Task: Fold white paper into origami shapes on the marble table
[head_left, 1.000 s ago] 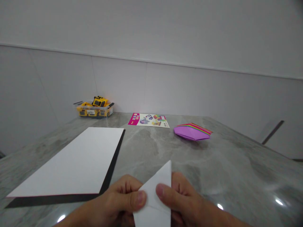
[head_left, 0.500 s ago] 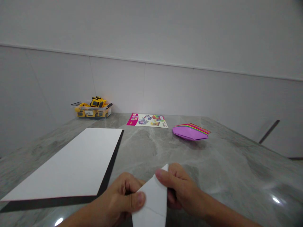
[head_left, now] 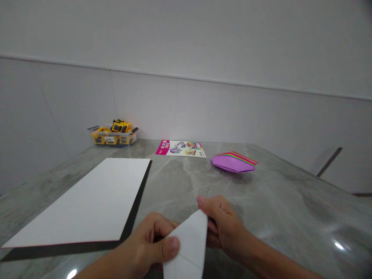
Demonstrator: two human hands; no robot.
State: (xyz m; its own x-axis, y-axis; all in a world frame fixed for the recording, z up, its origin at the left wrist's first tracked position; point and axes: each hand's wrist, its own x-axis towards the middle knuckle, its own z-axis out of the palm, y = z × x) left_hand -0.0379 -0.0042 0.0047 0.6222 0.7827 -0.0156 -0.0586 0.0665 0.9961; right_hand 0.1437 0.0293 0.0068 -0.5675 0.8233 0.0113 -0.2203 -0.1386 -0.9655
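A folded piece of white paper (head_left: 188, 244) is held up at the bottom centre, its pointed end toward the wall and a crease running across its lower part. My left hand (head_left: 157, 240) is closed on its left edge, thumb pressed flat on the front face. At the upper right edge, my right hand (head_left: 219, 221) is closed around the paper near the tip. Its thumb lies along the tip, and its other fingers are partly hidden behind the paper. The paper's lower end is cut off by the frame.
A white sheet (head_left: 95, 197) lies on a black board (head_left: 128, 228) at left. Farther back are a clear box (head_left: 132, 137) of yellow toy vehicles (head_left: 120, 126), a printed booklet (head_left: 181, 148) and a purple folded-paper piece with rainbow layers (head_left: 232, 162) on the grey marbled table (head_left: 276, 209).
My right thumb has shifted up from the paper's front face to its tip. The tip looks lower and slightly left. My left hand has barely moved.
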